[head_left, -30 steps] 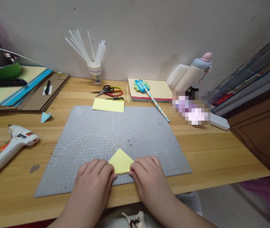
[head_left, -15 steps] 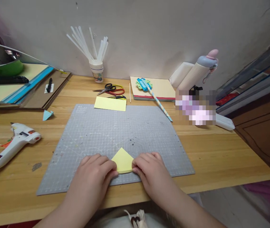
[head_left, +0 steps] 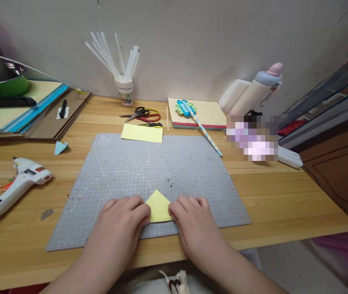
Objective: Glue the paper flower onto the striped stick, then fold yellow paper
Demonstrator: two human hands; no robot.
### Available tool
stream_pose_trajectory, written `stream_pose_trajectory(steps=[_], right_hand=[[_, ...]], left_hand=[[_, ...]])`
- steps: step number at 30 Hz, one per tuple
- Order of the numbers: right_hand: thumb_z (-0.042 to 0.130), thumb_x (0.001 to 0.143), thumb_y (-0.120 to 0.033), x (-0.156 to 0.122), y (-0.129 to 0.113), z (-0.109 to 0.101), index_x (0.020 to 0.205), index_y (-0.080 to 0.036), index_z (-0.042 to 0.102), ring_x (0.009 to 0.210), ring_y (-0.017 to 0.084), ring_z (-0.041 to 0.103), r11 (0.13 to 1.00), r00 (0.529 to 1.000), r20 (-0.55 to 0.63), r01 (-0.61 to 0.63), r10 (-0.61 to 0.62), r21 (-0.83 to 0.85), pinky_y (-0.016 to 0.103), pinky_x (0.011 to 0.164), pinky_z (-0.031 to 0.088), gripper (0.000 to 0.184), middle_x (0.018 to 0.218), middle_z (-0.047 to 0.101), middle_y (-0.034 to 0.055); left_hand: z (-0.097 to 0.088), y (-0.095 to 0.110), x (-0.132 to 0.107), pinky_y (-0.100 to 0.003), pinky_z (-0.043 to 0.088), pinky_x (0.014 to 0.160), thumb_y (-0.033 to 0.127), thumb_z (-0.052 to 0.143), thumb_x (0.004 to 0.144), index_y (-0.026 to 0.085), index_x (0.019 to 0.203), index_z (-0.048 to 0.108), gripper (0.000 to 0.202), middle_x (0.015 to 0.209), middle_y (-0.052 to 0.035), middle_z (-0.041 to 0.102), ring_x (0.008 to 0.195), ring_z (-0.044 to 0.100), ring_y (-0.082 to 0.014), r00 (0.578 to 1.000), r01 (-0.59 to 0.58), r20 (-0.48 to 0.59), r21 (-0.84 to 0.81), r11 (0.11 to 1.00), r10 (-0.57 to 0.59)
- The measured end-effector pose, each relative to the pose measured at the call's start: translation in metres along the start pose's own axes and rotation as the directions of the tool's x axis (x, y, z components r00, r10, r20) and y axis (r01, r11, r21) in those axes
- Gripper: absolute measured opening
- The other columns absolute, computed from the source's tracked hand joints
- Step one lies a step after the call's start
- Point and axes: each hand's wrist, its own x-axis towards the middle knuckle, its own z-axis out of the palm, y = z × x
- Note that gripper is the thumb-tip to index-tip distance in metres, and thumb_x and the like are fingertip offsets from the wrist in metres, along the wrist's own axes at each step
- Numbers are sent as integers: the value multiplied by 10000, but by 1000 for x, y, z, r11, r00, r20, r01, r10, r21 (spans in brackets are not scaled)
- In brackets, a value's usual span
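- Left hand (head_left: 121,220): fingers curled in against the thumb, with little gap seen; the left corner of the folded yellow paper (head_left: 158,207) is held.
- Right hand (head_left: 195,219): likewise drawn closed; the right corner of the same paper is held.
- Folded yellow paper: laid between the two hands at the near edge of the cutting mat (head_left: 137,163), its point turned to the far side, its folded edge to the near side.
- Cutting mat: grey, gridded, spread on the wooden desk (head_left: 281,196).
- Yellow strip (head_left: 141,133): laid over the mat's far edge; a utility knife (head_left: 156,124) is placed just beyond, partly covered.
- Scissors (head_left: 134,113): black-handled, placed beside a tool with red and yellow handles (head_left: 154,116).
- Thin stick (head_left: 167,119): set to the right of these.
- Paper flower (head_left: 186,108): blue and green, with a striped stem; its head is rested on a pad stack (head_left: 212,113), its stem end on the mat.
- Glue gun (head_left: 14,190): white, laid at left; a light-blue scrap (head_left: 60,148) is found farther off.
- Paper cups (head_left: 125,93): stacked at the far side, filled with white straws (head_left: 105,55).
- Bottle (head_left: 247,97): pink-topped, leaned at far right; a pixelated item (head_left: 252,143) is seen nearer.
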Motion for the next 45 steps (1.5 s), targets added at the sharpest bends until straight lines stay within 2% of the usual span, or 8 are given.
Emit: stream_pose_trajectory(steps=[10,16,21,24,26,30,36,45], right_hand=[[421,796,-89,9,-11,-5,846,-222,538,784,235,438,976,995,36,-81,90,-203,398,731,246,184,852,539,46],[421,811,-99,10,-8,-3,831,-216,536,802,244,467,980,996,6,-82,84,-182,422,746,287,165,857,564,51],[368,890,-123,-2,-13,-9,964,-208,535,885,202,545,999,988,-150,37,-32,31,454,892,311,201,948,633,42],[395,895,-160,-13,-20,-3,1191,-164,471,1153,184,507,952,933,-222,300,-282,51,401,1046,274,306,1230,595,78],[419,887,-185,-19,-21,7,1269,-121,435,1267,185,428,927,909,-193,375,-369,-8,365,1070,301,388,1331,534,89],[435,866,-163,-28,-13,22,1255,-115,470,1301,199,403,942,933,-142,320,-331,-98,384,1058,367,394,1389,473,71],[446,852,-120,-39,8,9,1167,-163,513,1233,175,491,958,947,-163,262,-278,-116,362,1023,421,325,1319,547,50],[451,857,-134,-42,8,7,1163,-179,496,1207,194,518,974,961,-166,211,-222,-77,406,1006,437,313,1294,570,51]], left_hand=[[-4,-1,0,-324,278,721,46,475,814,266,852,624,268,849,41,618,813,547,-160,979,-203,8,74,976,203],[26,4,-23,-328,300,855,127,483,853,225,1012,638,243,1037,-10,670,982,561,-176,908,-214,-286,314,925,307],[43,2,-33,-336,208,1001,297,447,919,277,1085,626,245,1136,18,666,1107,539,-170,849,-134,-470,249,959,241],[40,1,-32,-340,194,1013,211,364,924,281,1042,648,316,1147,2,662,1114,538,-173,868,-128,-453,191,973,203],[35,0,-30,-342,217,988,167,344,898,272,1014,659,351,1136,-16,663,1098,543,-182,874,-136,-439,190,972,208],[28,-1,-27,-362,250,940,228,446,846,270,1002,667,274,1103,-49,668,1057,558,-221,863,-142,-446,240,960,239],[24,-3,-30,-389,252,929,266,485,846,330,1026,660,259,1117,-38,650,1082,540,-237,888,-107,-414,236,966,200],[25,-35,-52,-377,288,832,381,532,809,370,1230,551,422,1168,-56,606,1128,479,-270,901,-95,-347,432,897,262]])
